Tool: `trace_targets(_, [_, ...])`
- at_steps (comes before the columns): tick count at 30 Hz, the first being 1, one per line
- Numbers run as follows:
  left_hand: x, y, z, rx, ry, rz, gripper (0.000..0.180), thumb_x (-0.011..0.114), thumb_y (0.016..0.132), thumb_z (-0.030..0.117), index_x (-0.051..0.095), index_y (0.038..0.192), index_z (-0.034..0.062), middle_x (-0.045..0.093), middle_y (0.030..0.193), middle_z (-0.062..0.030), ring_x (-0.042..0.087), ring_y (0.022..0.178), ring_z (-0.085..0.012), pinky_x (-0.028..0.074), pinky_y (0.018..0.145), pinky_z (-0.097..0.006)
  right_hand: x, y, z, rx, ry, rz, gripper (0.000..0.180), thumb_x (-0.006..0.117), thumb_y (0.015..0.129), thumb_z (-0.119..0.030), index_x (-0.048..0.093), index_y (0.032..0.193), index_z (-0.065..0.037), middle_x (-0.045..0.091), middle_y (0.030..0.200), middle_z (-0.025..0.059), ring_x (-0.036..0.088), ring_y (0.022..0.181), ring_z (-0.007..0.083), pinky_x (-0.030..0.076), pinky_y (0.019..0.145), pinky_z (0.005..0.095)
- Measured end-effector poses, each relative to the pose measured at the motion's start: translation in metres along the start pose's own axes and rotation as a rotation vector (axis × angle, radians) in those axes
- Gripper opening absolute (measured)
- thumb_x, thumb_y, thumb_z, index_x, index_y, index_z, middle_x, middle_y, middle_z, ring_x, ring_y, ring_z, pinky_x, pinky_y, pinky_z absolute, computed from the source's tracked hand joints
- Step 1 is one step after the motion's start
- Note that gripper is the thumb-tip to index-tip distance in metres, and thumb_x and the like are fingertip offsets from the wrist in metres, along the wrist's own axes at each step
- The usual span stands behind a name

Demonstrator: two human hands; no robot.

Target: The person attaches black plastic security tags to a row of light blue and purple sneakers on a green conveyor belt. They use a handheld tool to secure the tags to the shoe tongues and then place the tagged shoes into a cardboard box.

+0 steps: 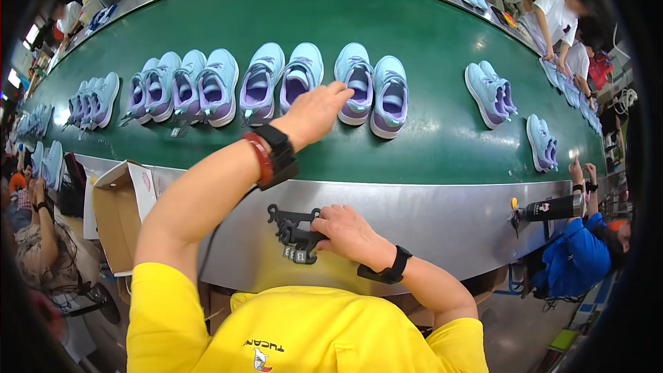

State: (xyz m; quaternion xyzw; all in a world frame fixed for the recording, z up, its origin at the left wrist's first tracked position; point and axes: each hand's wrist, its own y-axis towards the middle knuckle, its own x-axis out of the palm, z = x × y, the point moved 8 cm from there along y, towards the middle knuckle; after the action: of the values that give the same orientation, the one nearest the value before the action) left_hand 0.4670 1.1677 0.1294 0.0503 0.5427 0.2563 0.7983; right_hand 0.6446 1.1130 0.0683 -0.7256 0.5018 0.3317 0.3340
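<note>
Smooth green belt (pixel 435 145) spans head view, w/ silver metal ledge (pixel 442 221) along near edge. Mid-belt: L hand (pixel 318 112), fingers bunched, at opening of 1 pale-blue/lilac lace-up trainer (pixel 360 81); can't tell if gripping. Nearer than belt: R hand (pixel 349 233), part-curled, touching black plastic hooks (pixel 298 236); hold unclear.

Hands (pixel 318 116) touch a blue shoe (pixel 357 70) and black hangers (pixel 298 235).
</note>
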Motion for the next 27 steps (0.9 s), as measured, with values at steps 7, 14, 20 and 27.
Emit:
trace_targets(7, [0.058, 0.023, -0.034, -0.201, -0.089, -0.108, 0.022, 0.053, 0.079, 0.0, 0.059, 0.1, 0.0045, 0.065, 0.09, -0.0177, 0.061, 0.089, -0.0375, 0.048, 0.074, -0.043, -0.01, -0.006, 0.037, 0.105, 0.435, 0.118, 0.023, 0.073, 0.074, -0.017, 0.063, 0.089, -0.002, 0.064, 0.082, 0.0102, 0.06, 0.076, 0.0251, 0.048, 0.069, 0.0328])
trace_targets(14, [0.059, 0.005, -0.012, -0.084, -0.147, -0.123, 0.012, 0.06, 0.077, 0.0, 0.061, 0.088, 0.0033, 0.063, 0.09, -0.0125, 0.062, 0.083, -0.0346, 0.049, 0.07, -0.041, -0.052, -0.023, 0.131, 0.595, 0.995, 0.526, 0.031, 0.059, 0.088, -0.01, 0.05, 0.117, -0.001, 0.061, 0.065, 0.0059, 0.055, 0.048, 0.0102, 0.043, 0.047, 0.0262])
trace_targets(20, [0.055, -0.005, -0.006, -0.041, -0.158, -0.029, 0.005, 0.056, 0.082, 0.006, 0.06, 0.085, 0.0052, 0.058, 0.087, -0.0111, 0.06, 0.077, -0.0353, 0.048, 0.066, -0.044, -0.055, -0.014, 0.141, 0.648, 0.873, 0.513, 0.039, 0.059, 0.087, -0.008, 0.048, 0.124, 0.0, 0.06, 0.063, 0.0058, 0.052, 0.044, 0.0109, 0.043, 0.044, 0.027])
trace_targets(27, [0.053, -0.007, -0.003, -0.062, -0.131, -0.033, 0.007, 0.059, 0.08, 0.002, 0.06, 0.087, 0.0041, 0.058, 0.088, -0.0096, 0.061, 0.078, -0.0341, 0.049, 0.066, -0.042, -0.054, -0.011, 0.141, 0.603, 0.895, 0.564, 0.037, 0.058, 0.088, -0.009, 0.051, 0.123, 0.0, 0.059, 0.062, 0.0049, 0.051, 0.044, 0.0099, 0.042, 0.044, 0.0268])
